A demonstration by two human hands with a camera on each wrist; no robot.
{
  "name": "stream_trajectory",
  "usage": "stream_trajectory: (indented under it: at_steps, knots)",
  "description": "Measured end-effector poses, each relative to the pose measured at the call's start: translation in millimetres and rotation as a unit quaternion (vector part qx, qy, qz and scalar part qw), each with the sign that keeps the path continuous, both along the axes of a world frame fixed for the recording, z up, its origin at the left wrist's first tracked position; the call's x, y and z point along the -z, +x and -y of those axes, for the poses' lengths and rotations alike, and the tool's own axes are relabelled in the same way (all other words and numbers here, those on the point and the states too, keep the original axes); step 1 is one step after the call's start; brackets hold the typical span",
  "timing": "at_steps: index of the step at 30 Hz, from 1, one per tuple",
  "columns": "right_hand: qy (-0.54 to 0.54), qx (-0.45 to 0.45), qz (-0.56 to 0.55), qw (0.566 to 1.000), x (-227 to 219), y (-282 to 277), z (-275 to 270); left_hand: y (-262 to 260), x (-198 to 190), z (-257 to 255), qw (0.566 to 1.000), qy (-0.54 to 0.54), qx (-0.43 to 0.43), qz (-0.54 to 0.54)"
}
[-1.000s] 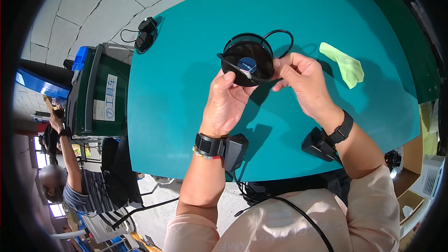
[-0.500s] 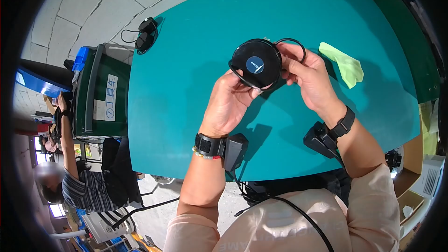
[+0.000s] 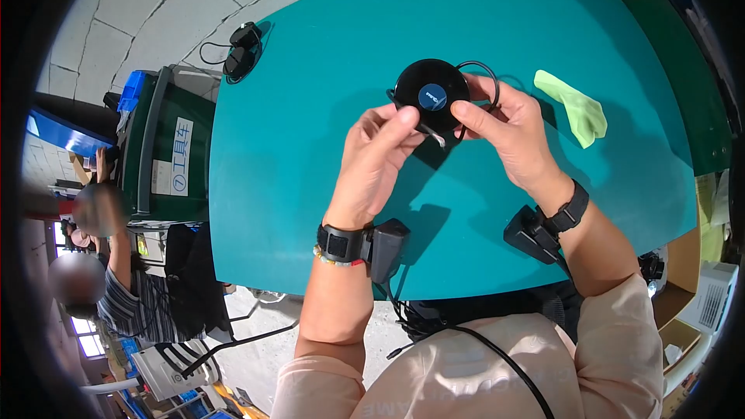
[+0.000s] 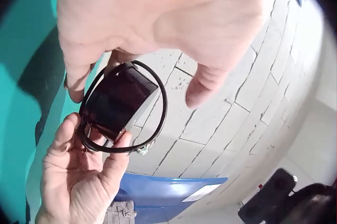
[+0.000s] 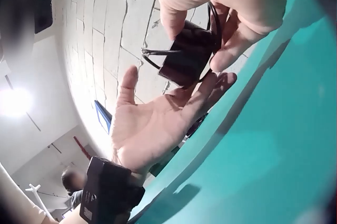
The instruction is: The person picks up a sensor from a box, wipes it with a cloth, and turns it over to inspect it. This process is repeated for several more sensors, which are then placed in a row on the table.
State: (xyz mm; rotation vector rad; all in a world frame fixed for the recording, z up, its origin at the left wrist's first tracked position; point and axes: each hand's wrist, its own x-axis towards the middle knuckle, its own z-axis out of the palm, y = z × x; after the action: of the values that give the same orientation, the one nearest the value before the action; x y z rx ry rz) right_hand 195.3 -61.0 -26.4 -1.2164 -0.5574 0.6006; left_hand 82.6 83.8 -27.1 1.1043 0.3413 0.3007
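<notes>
Both hands hold up a black round device with a looped cable (image 3: 411, 79) over the table. A round blue label (image 3: 432, 96) is on the face turned to the head camera. My right hand (image 3: 518, 143) pinches it, thumb on the face and fingers behind. My left hand (image 3: 365, 161) is at its left side; in the right wrist view its fingers lie nearly straight against the device (image 5: 184, 58) with the thumb raised off it. The black cable (image 4: 165, 103) loops round the device, and its pale end (image 3: 441, 141) sticks out below.
A green table (image 3: 310, 186) lies beneath the hands. At its right is a light green cloth (image 3: 576, 112); at the far left corner, a black item with a cord (image 3: 244, 50). A dark green cart (image 3: 174, 140) abuts the left edge. Another person (image 3: 128, 302) is at left.
The device has shifted right, and its labelled face has turned more toward the head camera. My right thumb has moved from the side onto the face. My left thumb has come off it.
</notes>
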Motion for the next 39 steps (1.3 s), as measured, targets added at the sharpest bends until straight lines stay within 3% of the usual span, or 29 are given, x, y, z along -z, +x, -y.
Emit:
stream_trajectory:
  at_steps: [4, 6, 11, 16, 23, 26, 30, 39]
  knots:
    - [0.045, 0.006, -0.012, 0.999, 0.4, -3.5, -0.4, 1.2, -2.1, 0.0, 0.998, -0.049, -0.044, -0.001]
    - [0.038, -0.005, -0.04, 0.998, 0.9, -0.9, 0.9, 3.4, -9.9, 6.0, 0.998, -0.026, -0.012, 0.049]
    - [-0.003, -0.024, -0.11, 0.994, 5.7, -1.1, -2.0, 3.9, -0.4, -2.1, 0.997, -0.047, 0.023, 0.05]
    - [-0.03, -0.03, -0.055, 0.998, 8.0, -1.7, -7.3, 5.1, 11.0, -4.6, 0.999, 0.025, -0.017, 0.014]
    - [-0.048, -0.041, -0.035, 0.997, 5.7, -0.7, -9.4, 2.9, 7.2, -16.0, 0.999, 0.014, -0.047, -0.001]
    - [-0.033, -0.026, -0.054, 0.998, 3.9, -1.1, -7.6, 2.4, 2.0, -34.1, 0.994, -0.013, -0.104, 0.009]
    - [-0.025, -0.025, -0.078, 0.996, 2.9, -0.1, -9.1, -11.3, 7.8, -92.5, 0.961, -0.048, -0.273, 0.007]
    - [-0.065, -0.07, -0.035, 0.995, 9.1, 0.5, -14.0, -52.9, 18.8, -242.6, 0.891, 0.033, -0.451, -0.038]
